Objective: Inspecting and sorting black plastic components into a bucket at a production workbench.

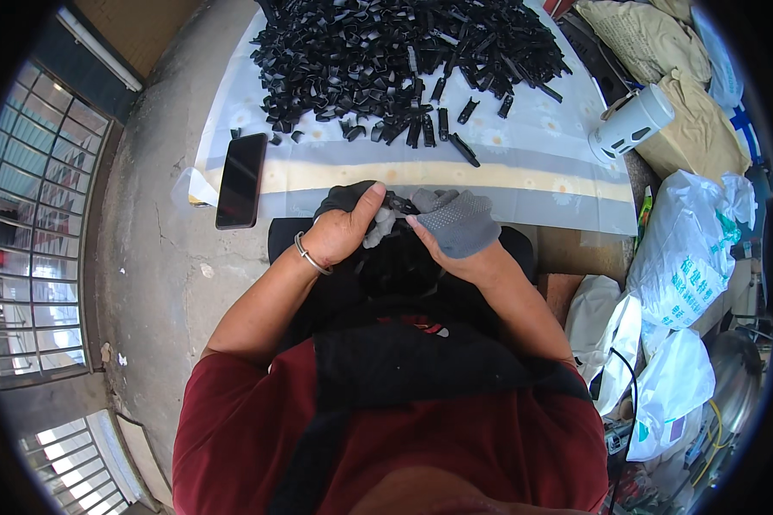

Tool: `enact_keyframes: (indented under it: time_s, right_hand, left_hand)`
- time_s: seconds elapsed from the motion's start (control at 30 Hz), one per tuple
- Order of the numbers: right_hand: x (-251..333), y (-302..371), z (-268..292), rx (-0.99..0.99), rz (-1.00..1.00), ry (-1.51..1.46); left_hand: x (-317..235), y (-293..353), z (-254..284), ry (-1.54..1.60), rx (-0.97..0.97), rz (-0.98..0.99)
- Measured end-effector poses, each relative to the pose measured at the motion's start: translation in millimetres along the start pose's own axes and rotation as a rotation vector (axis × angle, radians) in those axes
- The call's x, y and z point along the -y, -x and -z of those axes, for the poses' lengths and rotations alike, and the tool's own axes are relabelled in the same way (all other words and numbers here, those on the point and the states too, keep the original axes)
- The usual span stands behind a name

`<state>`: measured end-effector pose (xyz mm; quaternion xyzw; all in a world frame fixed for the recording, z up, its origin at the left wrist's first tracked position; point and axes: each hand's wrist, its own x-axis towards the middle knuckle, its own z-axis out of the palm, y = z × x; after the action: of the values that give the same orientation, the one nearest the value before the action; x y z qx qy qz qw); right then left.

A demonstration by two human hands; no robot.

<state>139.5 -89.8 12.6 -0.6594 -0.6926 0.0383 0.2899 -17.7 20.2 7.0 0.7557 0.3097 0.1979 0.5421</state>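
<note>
My left hand [349,221], in a dark glove with bare thumb and a bangle at the wrist, pinches a small black plastic part [400,204] over my lap. My right hand [457,225], in a grey dotted glove with bare thumb, closes on the same part from the other side. Fingers cover most of the part, so its full shape is hidden. Beyond my hands, a large heap of black plastic pieces [343,69] covers the far table; curved clips lie mostly left, longer narrow pieces right. One narrow black piece [465,149] lies nearest my right hand.
A flowered cloth [541,184] covers the table. At its left edge lies a black phone [241,180]; at its right edge a white tumbler [631,123] leans over. White plastic bags [683,249] and a brown paper sack [691,129] crowd my right. Left is concrete floor [159,257].
</note>
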Motion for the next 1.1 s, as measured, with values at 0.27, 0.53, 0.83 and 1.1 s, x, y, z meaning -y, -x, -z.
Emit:
enact_keyframes:
  time_s: [0.27,0.53,0.83,1.1]
  right_hand:
    - [-1.8,1.5,-26.3,-0.002,0.086,0.211]
    - [-25.0,-17.3,6.6,0.088,-0.104,0.210]
    - [-87.9,-46.5,19.6,0.125,0.075,0.605]
    - [-52.7,-36.1,6.0,0.039,-0.117,0.165]
  left_hand:
    - [-3.7,1.9,-14.1,-0.312,-0.011,-0.189]
    - [23.7,-50.8,30.9,-0.931,-0.360,-0.249]
    - [56.1,-80.6,20.2,-1.000,-0.321,-0.370]
    - [47.7,-60.9,25.8,-0.887,-0.452,-0.313]
